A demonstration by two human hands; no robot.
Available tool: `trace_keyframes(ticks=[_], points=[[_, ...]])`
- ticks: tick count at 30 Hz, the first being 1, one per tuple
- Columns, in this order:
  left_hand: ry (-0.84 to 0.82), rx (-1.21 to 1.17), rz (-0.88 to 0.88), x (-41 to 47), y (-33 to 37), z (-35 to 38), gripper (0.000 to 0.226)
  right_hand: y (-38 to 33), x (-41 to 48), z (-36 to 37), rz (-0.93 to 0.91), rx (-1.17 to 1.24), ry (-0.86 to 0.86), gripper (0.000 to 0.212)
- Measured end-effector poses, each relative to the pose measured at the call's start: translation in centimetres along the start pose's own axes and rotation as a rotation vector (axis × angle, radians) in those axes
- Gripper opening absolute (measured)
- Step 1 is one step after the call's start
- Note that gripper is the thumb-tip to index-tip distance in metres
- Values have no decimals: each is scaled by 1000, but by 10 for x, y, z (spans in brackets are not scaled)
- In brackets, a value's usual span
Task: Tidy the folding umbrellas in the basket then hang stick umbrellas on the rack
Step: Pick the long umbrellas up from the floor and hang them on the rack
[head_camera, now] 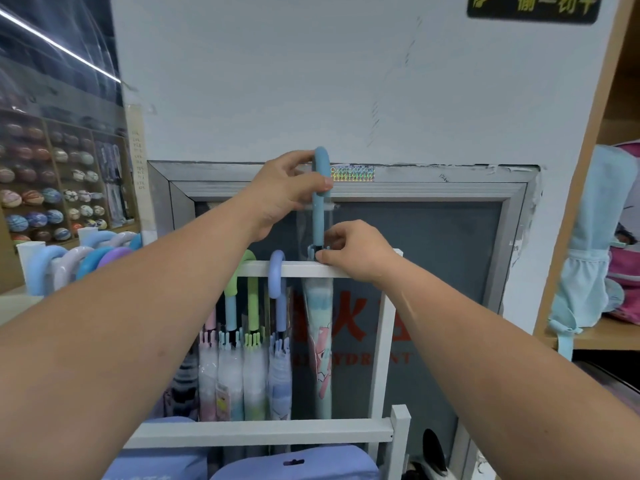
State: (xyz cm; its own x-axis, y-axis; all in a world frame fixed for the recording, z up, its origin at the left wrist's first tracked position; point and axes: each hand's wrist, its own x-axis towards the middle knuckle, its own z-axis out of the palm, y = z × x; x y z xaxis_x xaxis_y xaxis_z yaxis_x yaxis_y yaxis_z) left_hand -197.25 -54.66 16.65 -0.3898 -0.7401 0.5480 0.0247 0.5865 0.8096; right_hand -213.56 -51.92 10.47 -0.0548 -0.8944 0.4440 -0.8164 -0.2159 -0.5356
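Two hands hold one stick umbrella [320,341] upright at a white rack [381,341]. Your left hand [287,192] has its grip clenched round the top of the pale blue hooked handle [320,202], fingers over the curve and thumb pressed on the front of the shaft. Your right hand [356,251] keeps a pinching grip lower down, at the collar where the handle meets the cloth, resting just on the rack's top rail [301,270]. The handle rises well above that rail and is not hooked on it. A clear plastic sleeve clings round its straight part. The umbrella's folded cloth, pale blue with a pink cartoon figure, drops behind the rail and down inside the rack.

Left of it, several wrapped stick umbrellas hang from the same rail, among them one with a green handle [252,299] and one with a blue ring-shaped handle [277,275]. Further left, a row of curved handles [90,258] in blue, white and purple pokes up. Blue packets [294,465] lie below the rack's lower bar.

Behind the rack stands a metal-framed cabinet door [450,254] with red lettering, set into a white wall, with a shiny sticker [353,173] on its frame. Shelves of balls [52,188] fill the far left. A light blue and pink backpack [595,244] sits on a wooden shelf at right.
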Motion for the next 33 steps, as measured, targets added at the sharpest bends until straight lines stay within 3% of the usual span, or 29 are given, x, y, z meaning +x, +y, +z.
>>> trace_keyframes(ticks=[5, 10, 13, 17, 22, 27, 33], points=[[-112, 124, -63, -5, -22, -6, 56, -4, 1, -20, 7, 310, 141, 42], [-257, 250, -125, -13, -35, -14, 53, -11, -7, -25, -62, 433, 9, 34], [-308, 347, -162, -18, -38, -16, 47, -7, -11, -22, -67, 413, -68, 34], [-423, 496, -229, -24, -39, -17, 64, 1, -13, -18, -89, 370, -157, 34], [-447, 612, -233, -26, -41, -14, 71, 8, -14, -14, -115, 336, -207, 29], [-457, 889, -201, -26, -40, -11, 81, 12, -11, -5, -141, 225, -267, 50], [-439, 1067, -90, -36, -33, -25, 100, 10, -12, -3, -140, 148, -292, 56]])
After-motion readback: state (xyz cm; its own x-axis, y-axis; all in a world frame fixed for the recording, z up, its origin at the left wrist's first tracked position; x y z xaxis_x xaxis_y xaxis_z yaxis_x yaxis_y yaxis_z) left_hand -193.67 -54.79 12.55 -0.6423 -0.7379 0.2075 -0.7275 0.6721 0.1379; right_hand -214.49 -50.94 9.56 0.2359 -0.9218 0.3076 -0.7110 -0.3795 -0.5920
